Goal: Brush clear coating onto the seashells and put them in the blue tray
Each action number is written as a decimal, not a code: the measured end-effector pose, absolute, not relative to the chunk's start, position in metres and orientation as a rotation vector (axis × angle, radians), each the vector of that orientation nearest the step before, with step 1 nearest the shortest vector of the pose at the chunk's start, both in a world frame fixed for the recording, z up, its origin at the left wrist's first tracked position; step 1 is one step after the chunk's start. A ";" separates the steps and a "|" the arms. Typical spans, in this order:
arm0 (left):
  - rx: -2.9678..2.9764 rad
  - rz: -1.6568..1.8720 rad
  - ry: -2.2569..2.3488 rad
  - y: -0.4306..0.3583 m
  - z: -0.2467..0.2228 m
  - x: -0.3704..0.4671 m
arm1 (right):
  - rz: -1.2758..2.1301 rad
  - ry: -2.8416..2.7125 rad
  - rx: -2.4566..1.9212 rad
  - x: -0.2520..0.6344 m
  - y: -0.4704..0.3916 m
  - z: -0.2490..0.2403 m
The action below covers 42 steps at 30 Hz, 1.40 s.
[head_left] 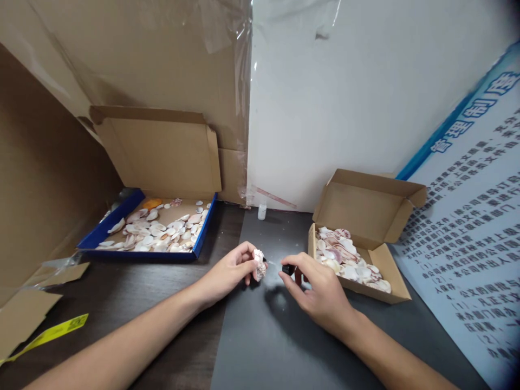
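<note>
Pinched in my left hand (233, 271) is a small, rough cluster of white and pinkish shells (260, 265). A dark bit shows at its right side. My right hand (314, 284) grips a black cap (288, 269) between thumb and fingers. A thin, pale stem appears to reach from the cap toward the shell cluster; whether its tip touches is too blurred to tell. Both hands are over the dark grey mat (252, 336). Beyond them, a small white bottle (262, 211) stands upright near the wall.
At the left, a blue-sided tray (197, 246) with a raised cardboard lid holds many loose shells (162, 230). On the right stands an open cardboard box (400, 276) of shells. A yellow strip (52, 333) and cardboard pieces lie front left. A printed board (467, 216) leans at right.
</note>
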State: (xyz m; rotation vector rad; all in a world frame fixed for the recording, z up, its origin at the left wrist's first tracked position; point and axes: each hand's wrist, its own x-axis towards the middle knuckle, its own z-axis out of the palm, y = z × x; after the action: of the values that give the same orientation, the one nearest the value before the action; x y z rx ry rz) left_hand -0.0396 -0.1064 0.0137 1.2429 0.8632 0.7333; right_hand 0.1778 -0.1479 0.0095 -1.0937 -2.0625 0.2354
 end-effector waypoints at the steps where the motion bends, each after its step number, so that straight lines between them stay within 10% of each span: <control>1: 1.258 0.728 0.866 -0.106 0.014 -0.040 | 0.223 -2.061 -1.108 0.178 -0.148 0.010; 42: 1.125 0.751 0.855 -0.107 0.012 -0.040 | 0.328 -2.074 -1.107 0.177 -0.150 0.013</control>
State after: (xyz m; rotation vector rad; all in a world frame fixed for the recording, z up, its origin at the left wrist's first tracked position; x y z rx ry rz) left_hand -0.0403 -0.1074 0.0121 1.1245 0.8554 0.7513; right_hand 0.1771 -0.1504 0.0129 -1.1075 -2.0742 0.3279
